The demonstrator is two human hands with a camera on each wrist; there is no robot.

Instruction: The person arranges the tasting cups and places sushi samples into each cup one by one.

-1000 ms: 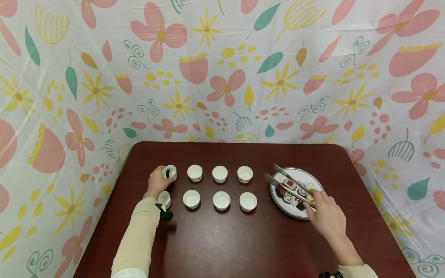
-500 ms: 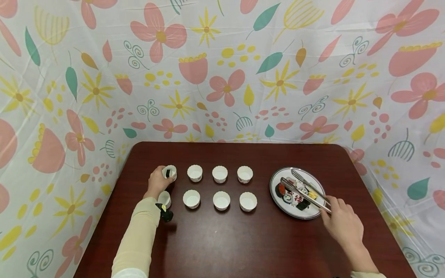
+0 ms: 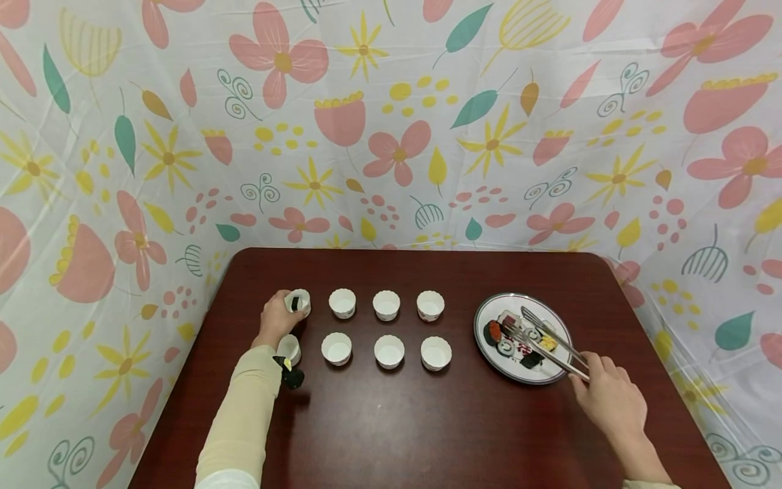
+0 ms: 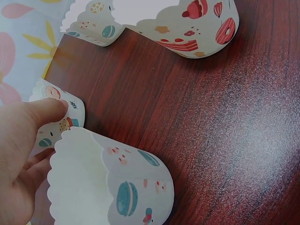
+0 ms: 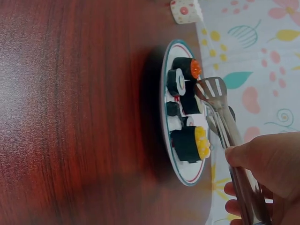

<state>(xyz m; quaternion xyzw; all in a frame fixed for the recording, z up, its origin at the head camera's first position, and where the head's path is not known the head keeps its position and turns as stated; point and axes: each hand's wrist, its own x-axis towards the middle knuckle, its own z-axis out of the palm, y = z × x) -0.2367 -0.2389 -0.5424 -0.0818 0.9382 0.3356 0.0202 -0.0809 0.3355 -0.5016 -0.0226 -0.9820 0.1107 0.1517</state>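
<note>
My left hand [image 3: 276,320] grips the rim of the far-left white paper baking cup [image 3: 305,299], thumb on its outer wall. A black-and-white piece [image 3: 296,303] shows inside that cup. In my right hand [image 3: 616,401] are metal serving tongs [image 5: 236,171], slotted at the tip, their arms apart. They reach over a round plate [image 3: 496,363] with a dark rim line. Several sushi pieces sit on it: an orange-topped roll [image 5: 187,68], a yellow-topped roll [image 5: 187,144], a small round roll [image 5: 176,82] and others partly covered by the tongs.
More white baking cups stand in two rows, such as one back-row cup [image 3: 342,303] and one front-row cup [image 3: 436,354]. Another cup [image 3: 289,350] sits close by the left wrist. Beyond the dark wooden table [image 3: 379,435] hangs a flower-print cloth [image 3: 397,102].
My right hand has drawn the tongs to the right and nearer over the plate, uncovering the orange-topped roll. My left hand stays at its cup.
</note>
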